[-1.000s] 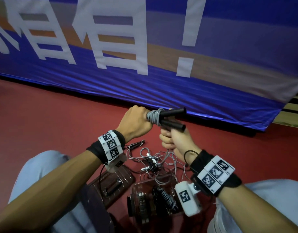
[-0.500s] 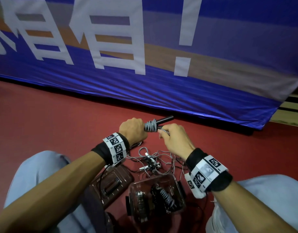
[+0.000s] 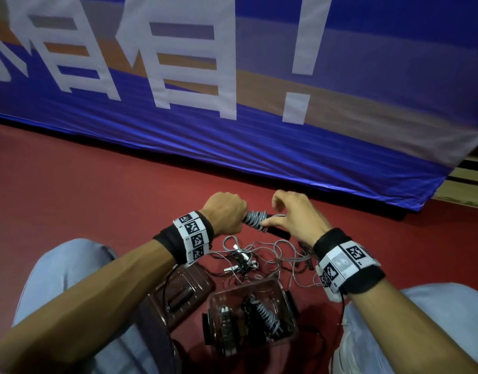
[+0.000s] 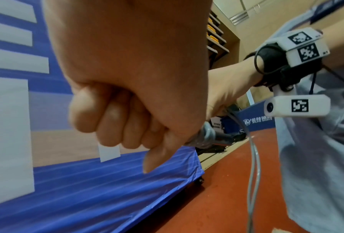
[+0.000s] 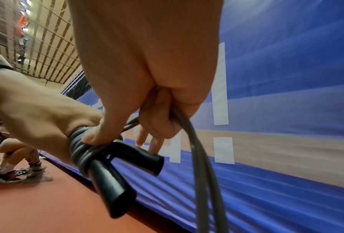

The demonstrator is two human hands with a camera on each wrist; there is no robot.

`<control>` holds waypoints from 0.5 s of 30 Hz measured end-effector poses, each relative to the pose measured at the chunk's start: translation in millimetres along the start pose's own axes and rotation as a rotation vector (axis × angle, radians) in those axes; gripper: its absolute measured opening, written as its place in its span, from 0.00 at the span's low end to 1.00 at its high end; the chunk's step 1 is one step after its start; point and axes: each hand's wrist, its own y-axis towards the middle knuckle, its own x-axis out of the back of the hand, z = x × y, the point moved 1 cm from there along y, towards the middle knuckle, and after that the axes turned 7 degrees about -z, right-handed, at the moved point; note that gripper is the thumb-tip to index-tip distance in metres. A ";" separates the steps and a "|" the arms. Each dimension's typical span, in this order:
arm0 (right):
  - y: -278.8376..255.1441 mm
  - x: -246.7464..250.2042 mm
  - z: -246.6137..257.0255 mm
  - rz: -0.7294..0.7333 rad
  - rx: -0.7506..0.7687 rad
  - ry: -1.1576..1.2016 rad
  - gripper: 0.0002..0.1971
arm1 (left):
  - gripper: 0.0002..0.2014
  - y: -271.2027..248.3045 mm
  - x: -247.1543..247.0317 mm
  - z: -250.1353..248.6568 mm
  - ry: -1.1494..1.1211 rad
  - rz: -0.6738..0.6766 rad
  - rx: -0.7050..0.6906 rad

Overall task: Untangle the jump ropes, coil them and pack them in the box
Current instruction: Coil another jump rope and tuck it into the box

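My left hand (image 3: pixel 227 213) grips a pair of black jump-rope handles (image 5: pixel 115 181) with grey cord coiled (image 3: pixel 255 218) round them, held above the red floor. My right hand (image 3: pixel 291 214) pinches the loose grey cord (image 5: pixel 199 157) beside the coil, thumb pressed on the wraps. A tangle of grey ropes (image 3: pixel 262 259) lies on the floor under both hands. The clear box (image 3: pixel 283 290) stands between my knees and holds a coiled rope (image 3: pixel 267 314) and another dark bundle (image 3: pixel 225 321).
The box's brown lid (image 3: pixel 178 292) lies left of the box. A blue banner (image 3: pixel 232 103) on a barrier runs across just beyond the hands. My knees (image 3: pixel 59 268) flank the box. Another person's legs and shoes (image 5: pixel 13 171) show far left on the floor.
Both hands have come down nearer the floor with the bundle. The right hand has moved from under the handles to over them, carrying the cord round the coil.
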 end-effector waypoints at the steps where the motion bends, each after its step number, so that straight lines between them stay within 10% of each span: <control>1: 0.1 -1.4 -0.4 0.040 -0.005 0.006 0.24 | 0.06 -0.5 0.8 1.9 0.038 -0.007 -0.054; 15: -3.0 0.1 22.6 0.672 -0.061 0.401 0.27 | 0.07 -1.9 17.1 30.7 0.124 -0.309 -0.502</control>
